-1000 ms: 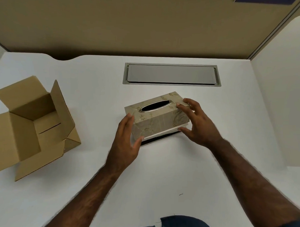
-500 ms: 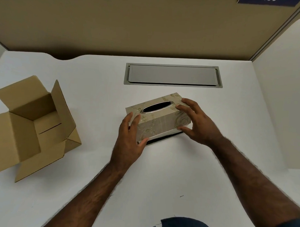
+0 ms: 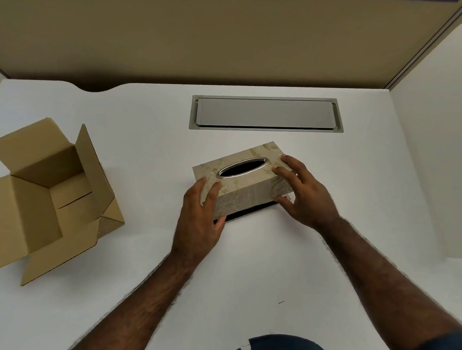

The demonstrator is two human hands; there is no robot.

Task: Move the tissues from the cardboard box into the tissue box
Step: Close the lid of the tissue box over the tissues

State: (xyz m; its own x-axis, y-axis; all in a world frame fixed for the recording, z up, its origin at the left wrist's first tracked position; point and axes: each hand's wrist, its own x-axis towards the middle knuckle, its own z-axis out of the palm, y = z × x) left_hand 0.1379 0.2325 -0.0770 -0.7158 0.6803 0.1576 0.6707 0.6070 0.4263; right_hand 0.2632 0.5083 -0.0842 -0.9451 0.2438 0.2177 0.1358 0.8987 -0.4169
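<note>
A beige patterned tissue box (image 3: 246,186) with an oval metal-rimmed slot stands in the middle of the white table. Its cover sits a little above a thin base, with a dark gap along the near side. My left hand (image 3: 199,218) grips its near-left end, fingers on the top. My right hand (image 3: 303,195) holds its right end, thumb low at the base. The slot looks dark; no tissues show. An open cardboard box (image 3: 44,194) lies at the left with its flaps spread; its inside looks empty.
A grey metal cable hatch (image 3: 266,113) is set flush in the table behind the tissue box. A tan partition wall (image 3: 229,38) runs along the back and a white side panel (image 3: 435,155) closes off the right.
The tissue box cover has come down closer to its base, narrowing the gap. My left hand's fingers have slid up onto the top of the box. The cardboard box has not moved.
</note>
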